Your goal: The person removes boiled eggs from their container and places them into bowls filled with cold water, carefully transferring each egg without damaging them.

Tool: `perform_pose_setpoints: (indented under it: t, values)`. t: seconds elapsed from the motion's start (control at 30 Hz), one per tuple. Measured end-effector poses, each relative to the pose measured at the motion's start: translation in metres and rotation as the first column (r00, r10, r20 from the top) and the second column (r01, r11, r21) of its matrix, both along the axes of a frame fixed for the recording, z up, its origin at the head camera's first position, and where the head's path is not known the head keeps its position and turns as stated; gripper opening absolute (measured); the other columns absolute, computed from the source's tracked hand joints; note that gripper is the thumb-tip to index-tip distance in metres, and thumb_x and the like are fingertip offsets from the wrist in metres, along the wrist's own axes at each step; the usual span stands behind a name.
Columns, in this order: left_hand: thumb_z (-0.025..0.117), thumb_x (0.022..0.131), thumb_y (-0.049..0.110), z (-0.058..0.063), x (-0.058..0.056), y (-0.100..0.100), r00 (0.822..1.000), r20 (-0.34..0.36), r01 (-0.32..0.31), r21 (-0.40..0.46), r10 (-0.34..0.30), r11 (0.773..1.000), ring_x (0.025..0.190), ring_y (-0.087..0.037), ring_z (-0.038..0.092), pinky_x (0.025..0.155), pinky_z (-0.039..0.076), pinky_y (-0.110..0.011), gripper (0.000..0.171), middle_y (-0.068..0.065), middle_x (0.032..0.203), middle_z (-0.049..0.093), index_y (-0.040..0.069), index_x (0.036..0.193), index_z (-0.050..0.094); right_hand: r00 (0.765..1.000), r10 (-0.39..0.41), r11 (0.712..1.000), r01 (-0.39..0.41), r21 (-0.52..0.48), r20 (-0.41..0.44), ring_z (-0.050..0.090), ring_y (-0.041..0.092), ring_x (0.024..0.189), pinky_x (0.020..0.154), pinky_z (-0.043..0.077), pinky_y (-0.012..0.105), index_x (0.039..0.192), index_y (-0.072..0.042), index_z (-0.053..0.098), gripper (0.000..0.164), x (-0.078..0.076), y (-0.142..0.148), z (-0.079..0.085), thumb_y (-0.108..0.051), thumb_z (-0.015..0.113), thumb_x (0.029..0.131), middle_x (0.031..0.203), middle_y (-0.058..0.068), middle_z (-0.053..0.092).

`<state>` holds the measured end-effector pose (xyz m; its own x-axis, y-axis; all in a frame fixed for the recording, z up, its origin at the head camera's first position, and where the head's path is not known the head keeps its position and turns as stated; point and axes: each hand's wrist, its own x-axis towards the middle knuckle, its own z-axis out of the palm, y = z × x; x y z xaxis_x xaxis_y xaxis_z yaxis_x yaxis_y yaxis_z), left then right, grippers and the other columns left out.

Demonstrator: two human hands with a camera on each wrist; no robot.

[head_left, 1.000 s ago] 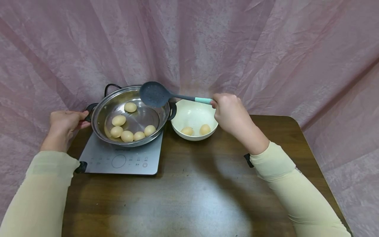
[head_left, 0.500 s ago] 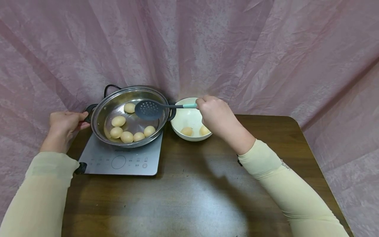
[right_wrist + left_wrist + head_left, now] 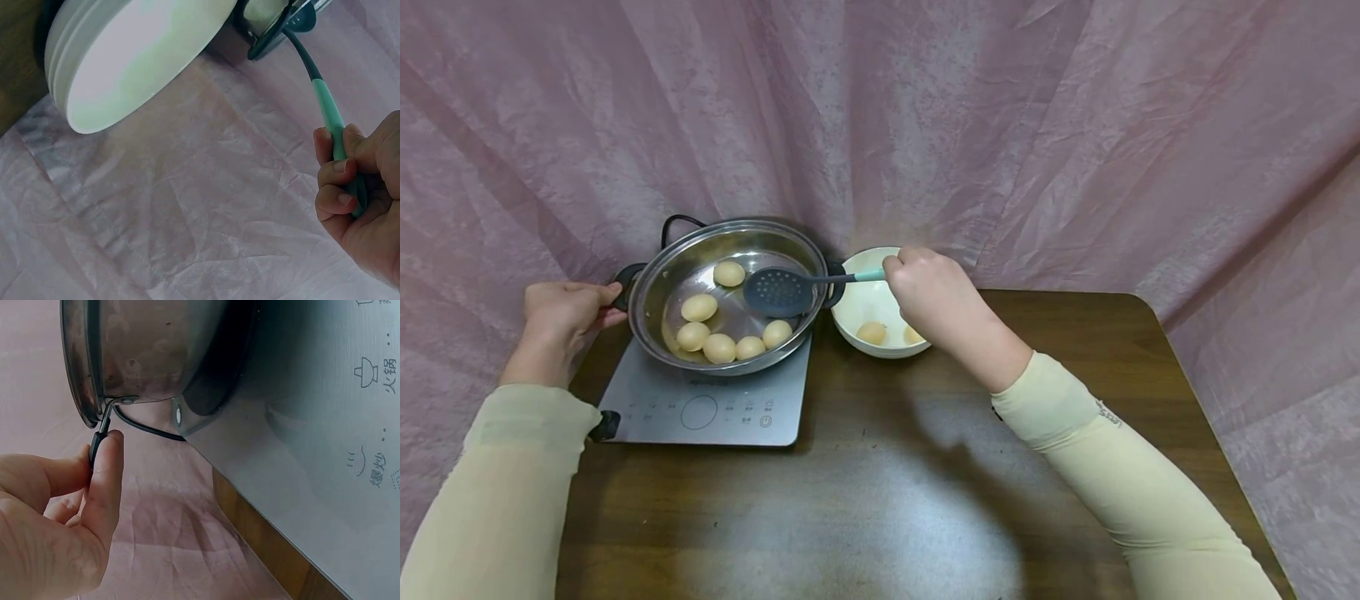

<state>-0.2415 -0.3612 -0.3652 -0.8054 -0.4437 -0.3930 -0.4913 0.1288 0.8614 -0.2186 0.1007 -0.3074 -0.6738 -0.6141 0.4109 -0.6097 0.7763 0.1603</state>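
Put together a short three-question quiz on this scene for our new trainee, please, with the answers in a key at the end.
1. Multiple choice: what does the right hand hold?
A) a knife
B) a slotted spoon
C) a lid

2. True or false: the left hand grips a black handle of the pan.

3. Count: in the head view, how many pale egg-shaped items show inside the pan?

Key: 1. B; 2. True; 3. Six.
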Motion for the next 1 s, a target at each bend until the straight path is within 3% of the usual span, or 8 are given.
perform_pose_setpoints:
  t: [0.13, 0.37, 0.67, 0.83, 1.0]
  values:
    - [0.070, 0.084, 0.016, 0.000, 0.000, -0.002, 1.000, -0.012, -0.009, 0.005, 0.009, 1.000, 0.060, -0.014, 0.068, 0.064, 0.061, -0.028, 0.021, 0.010, 0.067, 0.061, 0.025, 0.065, 0.068, 1.000, 0.002, 1.000, -0.002, 0.018, 0.016, 0.051, 0.022, 0.061, 0.047, 0.052, 0.034, 0.076, -0.003, 0.059, 0.013, 0.002, 0.000, 0.003, 0.009, 0.054, 0.077, 0.067, 0.007, 0.052]
    - [0.069, 0.085, 0.023, 0.002, 0.002, -0.006, 1.000, 0.001, 0.001, -0.075, -0.001, 0.997, 0.059, -0.011, 0.068, 0.065, 0.060, -0.026, 0.025, 0.015, 0.066, 0.059, 0.030, 0.061, 0.067, 0.994, -0.010, 0.999, 0.005, 0.043, 0.106, 0.054, 0.023, 0.060, 0.049, 0.051, 0.036, 0.076, -0.004, 0.060, 0.015, 0.006, 0.002, 0.011, 0.010, 0.054, 0.075, 0.069, 0.007, 0.055]
    - [0.069, 0.085, 0.023, 0.005, 0.003, -0.007, 1.000, 0.003, 0.006, -0.069, -0.006, 0.998, 0.058, -0.011, 0.068, 0.063, 0.060, -0.025, 0.024, 0.013, 0.064, 0.061, 0.028, 0.062, 0.067, 0.975, -0.003, 0.999, -0.006, 0.039, 0.222, 0.058, 0.022, 0.064, 0.056, 0.052, 0.036, 0.081, -0.006, 0.065, 0.009, 0.006, 0.001, 0.016, 0.001, 0.059, 0.082, 0.072, 0.006, 0.059]
    - [0.070, 0.084, 0.022, 0.004, 0.002, -0.008, 1.000, -0.001, -0.003, -0.061, 0.003, 0.998, 0.056, -0.011, 0.068, 0.062, 0.060, -0.025, 0.025, 0.012, 0.063, 0.062, 0.028, 0.060, 0.067, 0.935, -0.039, 0.999, 0.029, 0.035, 0.351, 0.051, 0.019, 0.062, 0.054, 0.047, 0.033, 0.078, -0.008, 0.063, 0.013, 0.007, 0.001, 0.024, -0.001, 0.056, 0.084, 0.068, 0.003, 0.056]
    - [0.070, 0.084, 0.023, 0.004, 0.001, -0.007, 1.000, -0.003, -0.007, -0.063, 0.007, 0.998, 0.055, -0.011, 0.067, 0.060, 0.060, -0.025, 0.026, 0.013, 0.061, 0.062, 0.029, 0.059, 0.067, 0.858, -0.078, 0.995, 0.100, -0.017, 0.508, 0.040, 0.016, 0.059, 0.048, 0.036, 0.027, 0.067, -0.014, 0.057, 0.024, 0.009, -0.001, 0.028, -0.004, 0.050, 0.087, 0.061, -0.002, 0.044]
